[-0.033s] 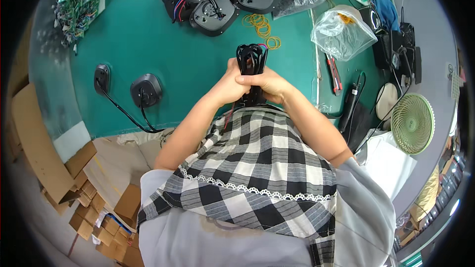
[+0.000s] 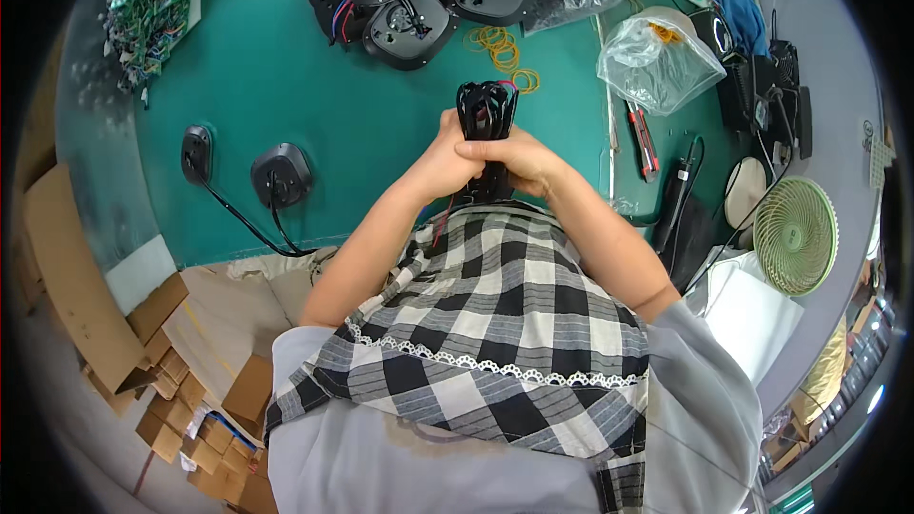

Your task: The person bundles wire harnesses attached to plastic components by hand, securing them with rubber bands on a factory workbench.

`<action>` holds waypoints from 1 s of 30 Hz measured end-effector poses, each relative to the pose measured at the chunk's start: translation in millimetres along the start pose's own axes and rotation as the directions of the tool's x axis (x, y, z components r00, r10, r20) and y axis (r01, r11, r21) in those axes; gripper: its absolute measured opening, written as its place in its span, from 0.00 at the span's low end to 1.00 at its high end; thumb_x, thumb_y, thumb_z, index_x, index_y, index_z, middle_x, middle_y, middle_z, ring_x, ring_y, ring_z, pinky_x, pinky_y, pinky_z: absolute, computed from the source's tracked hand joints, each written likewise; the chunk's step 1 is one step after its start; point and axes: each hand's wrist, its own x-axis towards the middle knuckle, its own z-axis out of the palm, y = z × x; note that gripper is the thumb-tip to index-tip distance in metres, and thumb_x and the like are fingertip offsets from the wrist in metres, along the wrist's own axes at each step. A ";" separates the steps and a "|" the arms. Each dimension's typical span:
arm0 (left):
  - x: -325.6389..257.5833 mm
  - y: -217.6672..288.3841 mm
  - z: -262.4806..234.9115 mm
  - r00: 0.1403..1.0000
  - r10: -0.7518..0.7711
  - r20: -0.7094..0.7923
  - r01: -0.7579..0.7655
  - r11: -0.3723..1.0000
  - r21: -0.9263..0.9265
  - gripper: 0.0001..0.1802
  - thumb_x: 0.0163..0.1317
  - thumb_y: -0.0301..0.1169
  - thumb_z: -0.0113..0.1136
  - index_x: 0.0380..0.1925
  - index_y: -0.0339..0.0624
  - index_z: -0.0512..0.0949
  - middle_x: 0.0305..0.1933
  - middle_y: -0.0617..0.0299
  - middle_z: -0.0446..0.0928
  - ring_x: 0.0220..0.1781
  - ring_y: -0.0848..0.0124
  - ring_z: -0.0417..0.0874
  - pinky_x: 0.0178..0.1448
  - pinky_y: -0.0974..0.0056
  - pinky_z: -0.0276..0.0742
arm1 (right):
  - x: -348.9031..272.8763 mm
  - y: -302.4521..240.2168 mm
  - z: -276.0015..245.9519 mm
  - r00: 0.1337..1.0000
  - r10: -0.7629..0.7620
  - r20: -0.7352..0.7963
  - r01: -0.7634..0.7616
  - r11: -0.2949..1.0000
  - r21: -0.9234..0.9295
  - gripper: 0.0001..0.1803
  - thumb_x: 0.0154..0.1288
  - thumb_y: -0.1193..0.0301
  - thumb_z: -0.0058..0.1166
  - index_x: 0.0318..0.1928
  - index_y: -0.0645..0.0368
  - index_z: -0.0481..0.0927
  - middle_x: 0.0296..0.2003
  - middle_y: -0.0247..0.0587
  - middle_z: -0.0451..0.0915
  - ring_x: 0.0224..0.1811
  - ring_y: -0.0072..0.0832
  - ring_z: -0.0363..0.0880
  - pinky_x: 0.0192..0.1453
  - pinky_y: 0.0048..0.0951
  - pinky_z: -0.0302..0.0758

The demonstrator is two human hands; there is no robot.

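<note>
Both my hands are clasped together over the green mat (image 2: pixel 286 86), gripping one black plastic part (image 2: pixel 486 107) held upright. My left hand (image 2: pixel 440 167) wraps its left side and my right hand (image 2: pixel 522 164) covers the right side, fingers overlapping. The top of the part sticks out above my hands as a ribbed black frame. A thin red wire (image 2: pixel 442 219) hangs from it toward my checked apron. The part's lower end is hidden behind my hands.
A heap of round black housings with coloured wires (image 2: pixel 409 0) lies at the far edge, with yellow rubber bands (image 2: pixel 500 46) beside it. A clear plastic bag (image 2: pixel 657 59), red-handled cutters (image 2: pixel 644 138) and a green fan (image 2: pixel 795 233) are right. Two black corded pucks (image 2: pixel 281 176) sit left; cardboard boxes (image 2: pixel 86 286) lie below.
</note>
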 end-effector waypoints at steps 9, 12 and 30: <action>5.5 -7.2 21.3 0.976 0.116 -0.187 -0.082 0.981 0.177 0.33 0.62 0.44 0.54 0.62 0.37 0.64 0.67 0.44 0.58 0.70 0.53 0.56 0.73 0.53 0.47 | -1.3 1.2 -15.3 0.993 -0.106 -0.045 0.106 0.994 -0.019 0.23 0.57 0.65 0.61 0.52 0.58 0.75 0.45 0.37 0.79 0.47 0.26 0.78 0.51 0.28 0.74; 12.9 -3.3 11.5 0.981 0.172 0.093 -0.180 0.614 0.768 0.36 0.62 0.55 0.49 0.60 0.37 0.69 0.69 0.41 0.56 0.73 0.52 0.48 0.74 0.48 0.34 | -3.1 19.8 -23.9 0.990 0.100 -0.103 -0.049 0.908 0.417 0.15 0.57 0.69 0.58 0.44 0.60 0.76 0.36 0.40 0.79 0.36 0.31 0.80 0.41 0.34 0.79; 93.6 -64.6 -23.9 0.851 0.335 -0.404 0.001 0.768 0.640 0.08 0.64 0.35 0.56 0.35 0.43 0.71 0.42 0.58 0.72 0.39 0.61 0.79 0.39 0.58 0.76 | -24.5 -7.9 -20.4 0.979 -0.130 -0.154 0.148 0.983 0.112 0.10 0.57 0.72 0.61 0.34 0.61 0.73 0.22 0.37 0.73 0.25 0.25 0.74 0.32 0.26 0.72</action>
